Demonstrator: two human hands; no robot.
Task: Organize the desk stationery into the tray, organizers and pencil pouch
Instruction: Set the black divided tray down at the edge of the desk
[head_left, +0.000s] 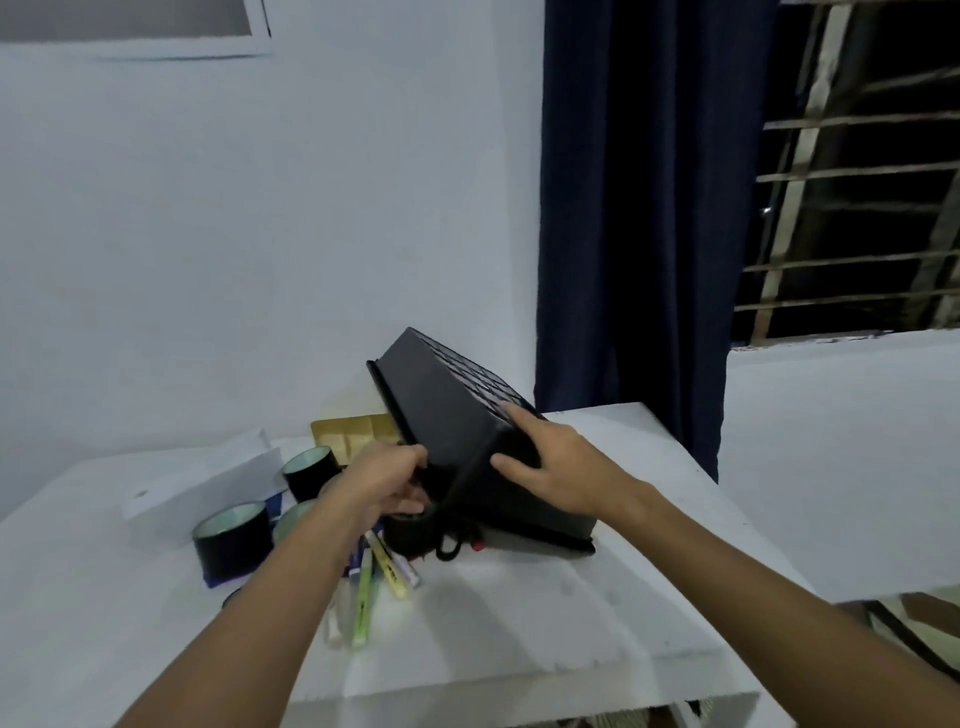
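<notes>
At the centre of the white desk (519, 613) we see a black tray (467, 415), tipped over so that its latticed base faces up toward 1 o'clock and its rim edge rests on the desk surface at 5 o'clock. Our right hand (550, 462) lies on the tray's near corner with the fingers spread and pressing against its side and base. Our left hand (387, 480), at 9 o'clock from the tray's lower end, curls its fingers round the tray's rim and grips it. Just beneath the raised rim, at 7 o'clock, sits a small dark cylindrical object (410, 535) beside a coil of black cord (457, 543); what they are we cannot tell. Below these, at 7 o'clock, several highlighters (363, 608) lie fanned out on the desk. Farther out at 9 o'clock stand three rolls of black tape (234, 535), close together. Behind them, at 10 o'clock, a white sheet (208, 478) lies tilted, and a gold-coloured divided organizer (353, 431) sits just behind the tray's upper left edge. A dark blue curtain (634, 208) hangs at 12 o'clock, with a barred window (852, 197) at 2 o'clock.
</notes>
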